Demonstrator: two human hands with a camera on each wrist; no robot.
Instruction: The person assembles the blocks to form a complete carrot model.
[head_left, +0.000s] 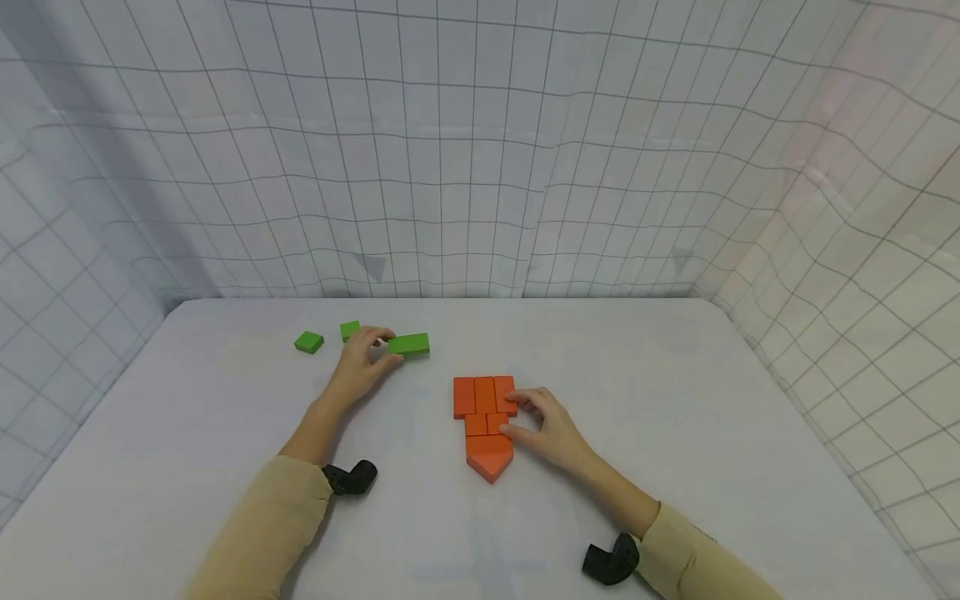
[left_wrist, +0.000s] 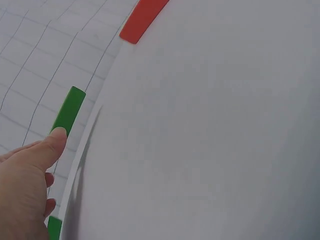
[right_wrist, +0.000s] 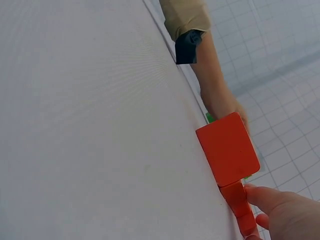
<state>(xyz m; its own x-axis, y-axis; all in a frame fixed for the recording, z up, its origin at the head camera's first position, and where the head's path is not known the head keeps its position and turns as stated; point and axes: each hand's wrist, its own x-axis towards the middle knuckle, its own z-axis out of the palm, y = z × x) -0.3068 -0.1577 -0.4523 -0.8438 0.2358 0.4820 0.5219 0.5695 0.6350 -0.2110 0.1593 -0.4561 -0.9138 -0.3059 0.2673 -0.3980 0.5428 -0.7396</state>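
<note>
My left hand [head_left: 358, 367] pinches the end of a long green block [head_left: 409, 344] between thumb and fingers at the back left of the table. Whether that block touches the tabletop I cannot tell. Close behind this hand sits a small green block [head_left: 349, 330], with another small green block [head_left: 308, 342] farther left. In the middle, orange blocks [head_left: 484, 395] lie together: three upright rectangles side by side, two small blocks [head_left: 476, 425] below, then a pointed piece [head_left: 490, 457] aimed toward me. My right hand [head_left: 555, 433] touches the group's right side with thumb and fingertips.
All the blocks lie on a white table [head_left: 675, 375]. Its far edge meets a white grid-lined curtain [head_left: 480, 167], which also hangs at both sides. A black wrist device [head_left: 351, 478] is on the left arm, and another black device [head_left: 611, 560] on the right.
</note>
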